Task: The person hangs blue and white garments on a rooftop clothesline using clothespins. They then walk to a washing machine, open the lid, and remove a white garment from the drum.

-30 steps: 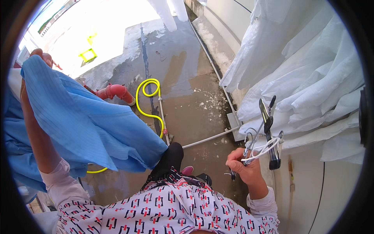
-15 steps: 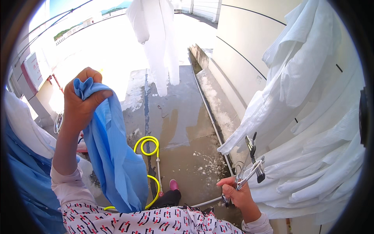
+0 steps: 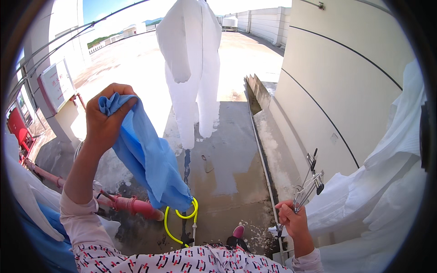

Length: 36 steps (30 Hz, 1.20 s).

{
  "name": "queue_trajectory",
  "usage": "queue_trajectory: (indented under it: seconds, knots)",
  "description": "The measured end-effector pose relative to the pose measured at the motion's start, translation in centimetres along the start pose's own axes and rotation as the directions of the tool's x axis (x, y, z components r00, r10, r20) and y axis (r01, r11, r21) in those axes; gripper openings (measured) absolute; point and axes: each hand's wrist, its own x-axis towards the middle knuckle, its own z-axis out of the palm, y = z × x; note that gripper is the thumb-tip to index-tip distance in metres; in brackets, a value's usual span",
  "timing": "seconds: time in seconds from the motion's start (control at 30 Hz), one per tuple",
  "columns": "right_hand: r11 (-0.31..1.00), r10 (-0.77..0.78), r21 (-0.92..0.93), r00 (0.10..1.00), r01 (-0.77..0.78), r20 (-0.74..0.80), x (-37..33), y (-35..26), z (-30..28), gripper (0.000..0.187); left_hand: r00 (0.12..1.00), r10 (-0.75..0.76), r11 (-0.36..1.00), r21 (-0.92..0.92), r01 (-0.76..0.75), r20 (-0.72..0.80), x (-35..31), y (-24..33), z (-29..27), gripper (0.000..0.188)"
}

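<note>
My left hand [image 3: 108, 119] is raised at the left, its fingers closed on the gathered top of a light blue cloth garment [image 3: 157, 161]. The garment hangs down and slants to the right, its lower end in front of a coiled yellow hose [image 3: 195, 210]. At the lower right, my right hand [image 3: 292, 218] is closed round several metal clothes clips [image 3: 310, 184] with black tips, which stick up above the fist. What kind of garment the blue cloth is does not show.
A white coverall [image 3: 207, 73] hangs straight ahead. White garments [image 3: 364, 182] hang along the right, by a pale wall [image 3: 337, 68]. White and blue clothes [image 3: 41, 204] hang at the left. A red pipe [image 3: 125, 203] runs low across the left. The concrete floor [image 3: 227, 164] is wet.
The view has tilted up and turned left, showing more of the red pipe and coverall. The blue garment has swung out to the right. Both hands keep their hold.
</note>
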Motion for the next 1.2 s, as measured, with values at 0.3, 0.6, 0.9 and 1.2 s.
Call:
queue_trajectory:
  seconds: [0.3,0.6,0.9,1.2]
  knots:
    - [0.993,-0.102,-0.05,0.987,0.109,0.122,20.7,-4.7,-2.8,0.029,0.985,-0.071,0.993,0.082,0.084,-0.157,10.4,-7.6,10.3,0.02]
    - [0.926,-0.27,-0.108,0.835,0.361,0.479,43.7,-11.5,9.5,0.065,0.994,-0.005,0.996,0.09,0.015,-0.106,21.7,-14.9,18.4,0.027]
    - [0.833,-0.391,-0.176,0.783,0.525,0.484,60.5,-18.6,20.9,0.086,0.986,0.148,0.985,-0.095,-0.141,0.081,33.9,-23.4,24.9,0.036]
    - [0.823,-0.512,-0.012,0.75,0.568,0.419,76.1,-23.3,19.6,0.032,0.994,0.101,0.994,0.024,-0.102,0.041,43.6,-31.0,29.3,0.052]
